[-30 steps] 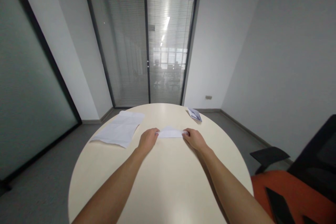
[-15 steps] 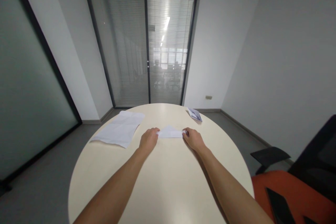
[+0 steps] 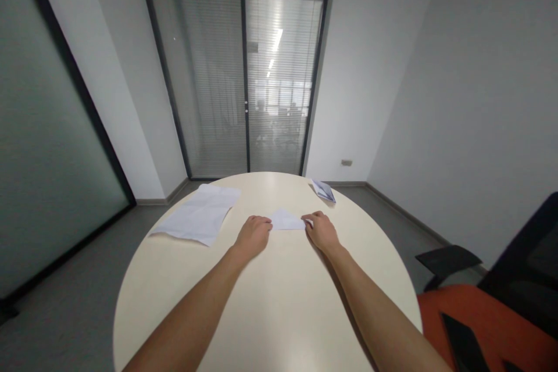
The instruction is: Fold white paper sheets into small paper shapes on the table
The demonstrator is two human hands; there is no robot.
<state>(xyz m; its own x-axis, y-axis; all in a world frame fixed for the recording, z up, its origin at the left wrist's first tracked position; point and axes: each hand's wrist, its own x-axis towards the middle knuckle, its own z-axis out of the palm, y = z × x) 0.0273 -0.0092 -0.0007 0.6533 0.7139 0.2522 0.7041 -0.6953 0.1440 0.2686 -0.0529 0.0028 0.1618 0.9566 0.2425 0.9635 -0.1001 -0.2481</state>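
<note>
A small folded sheet of white paper (image 3: pixel 286 221) lies on the round table between my hands, with a peak at its far side and a straight near edge. My left hand (image 3: pixel 254 235) has its fingers bent together over the paper's left end. At the right end, my right hand (image 3: pixel 321 230) grips the corner between thumb and fingers, the index finger reaching onto the paper. Both hands cover parts of the ends.
On the left of the cream table (image 3: pixel 270 302) lies a large creased white sheet (image 3: pixel 198 213). A folded printed paper (image 3: pixel 323 190) rests near the far right edge. An orange chair (image 3: pixel 466 314) with black armrests stands at the right. Beyond the table is a glass door with blinds (image 3: pixel 244 81).
My left hand has moved a little to the right and inward along the folded paper. The strip along its near edge no longer stands out. My right hand's fingers have shifted slightly.
</note>
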